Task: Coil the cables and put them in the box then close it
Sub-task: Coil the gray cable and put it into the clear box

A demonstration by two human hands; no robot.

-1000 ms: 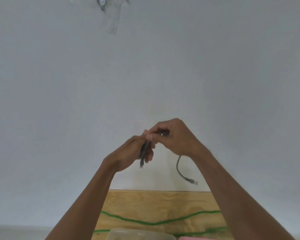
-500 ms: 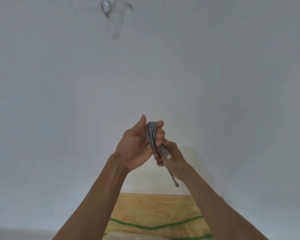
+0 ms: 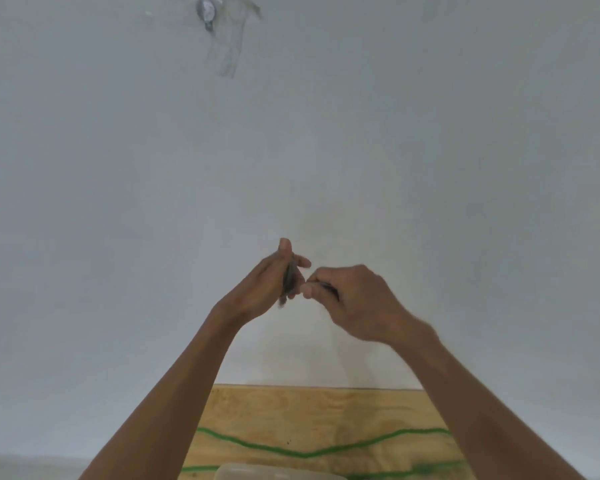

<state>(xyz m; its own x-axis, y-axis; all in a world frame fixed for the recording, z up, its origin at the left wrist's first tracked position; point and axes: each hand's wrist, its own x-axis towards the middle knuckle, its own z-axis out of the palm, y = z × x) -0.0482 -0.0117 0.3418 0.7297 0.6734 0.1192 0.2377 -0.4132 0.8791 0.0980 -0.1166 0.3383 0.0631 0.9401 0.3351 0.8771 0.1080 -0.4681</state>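
Grey cable (image 3: 289, 280) coiled in left hand (image 3: 262, 289) grip, right hand (image 3: 355, 301) pinching its end

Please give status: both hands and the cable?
Left hand holds the cable bundle. Right hand pinches its free end. Box below, nothing blocking.

A dark grey cable (image 3: 289, 279), gathered into a tight bundle of loops, stands roughly upright in front of a white wall, its free end stretching to the right. A green cable (image 3: 305, 453) lies in a wavy line across a plywood board, beside the translucent box (image 3: 278, 472).
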